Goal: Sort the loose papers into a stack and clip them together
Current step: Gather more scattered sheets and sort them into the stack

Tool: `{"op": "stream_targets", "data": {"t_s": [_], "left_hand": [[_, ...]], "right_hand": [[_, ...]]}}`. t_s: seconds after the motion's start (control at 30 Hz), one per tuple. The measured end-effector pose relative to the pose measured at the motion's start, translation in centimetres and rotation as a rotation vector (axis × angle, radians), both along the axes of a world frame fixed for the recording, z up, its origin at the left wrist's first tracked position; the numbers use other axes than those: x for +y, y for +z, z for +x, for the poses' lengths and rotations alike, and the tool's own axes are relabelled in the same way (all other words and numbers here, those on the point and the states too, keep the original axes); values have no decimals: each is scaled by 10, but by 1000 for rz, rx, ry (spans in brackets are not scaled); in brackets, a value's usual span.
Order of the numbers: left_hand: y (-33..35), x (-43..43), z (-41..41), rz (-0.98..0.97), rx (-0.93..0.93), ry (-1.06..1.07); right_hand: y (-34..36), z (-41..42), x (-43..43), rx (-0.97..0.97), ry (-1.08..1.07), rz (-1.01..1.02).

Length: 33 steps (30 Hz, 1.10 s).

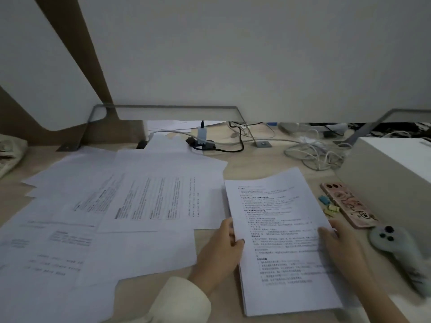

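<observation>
Both hands hold a gathered stack of papers (283,241) near the front right of the bench (256,164). The left hand (221,250) is clamped on the stack's left edge, thumb over the top sheet, and the right hand (340,245) presses flat along its right edge with fingers together, probably to square the sheets and keep them from sliding. The stack's far end looks slightly lifted off the bench. Many loose sheets (116,206) lie overlapped and skewed across the left half of the bench, reaching its front left corner, so much sorting remains. Small coloured clips (328,205) sit just beside the stack's right edge, against a pink phone (349,205); a white controller (391,241) lies nearer the front right corner. A white box (391,164) fills the right edge, with tangled cables (314,152) along the back edge. The phone and controller crowd the reach to the clips
</observation>
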<state>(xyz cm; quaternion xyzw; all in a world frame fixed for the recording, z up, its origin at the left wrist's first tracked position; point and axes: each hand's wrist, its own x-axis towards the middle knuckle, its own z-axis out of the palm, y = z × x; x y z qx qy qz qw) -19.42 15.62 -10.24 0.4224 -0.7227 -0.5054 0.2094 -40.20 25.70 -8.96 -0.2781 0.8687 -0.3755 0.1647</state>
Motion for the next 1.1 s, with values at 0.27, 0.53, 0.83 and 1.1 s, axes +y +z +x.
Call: {"op": "stream_targets", "data": {"t_s": [0.27, 0.53, 0.83, 1.1], "left_hand": [[-17, 8, -19, -390, -451, -151], [8, -9, 6, -447, -380, 10], [1, -43, 130, -418, -366, 350], [-24, -64, 223, -251, -616, 500]], "right_hand": [[-14, -14, 4, 270, 99, 198], [26, 37, -64, 521, 684, 138], [5, 126, -150, 535, 1117, 330], [-2, 149, -166, 899, 1099, 370]]}}
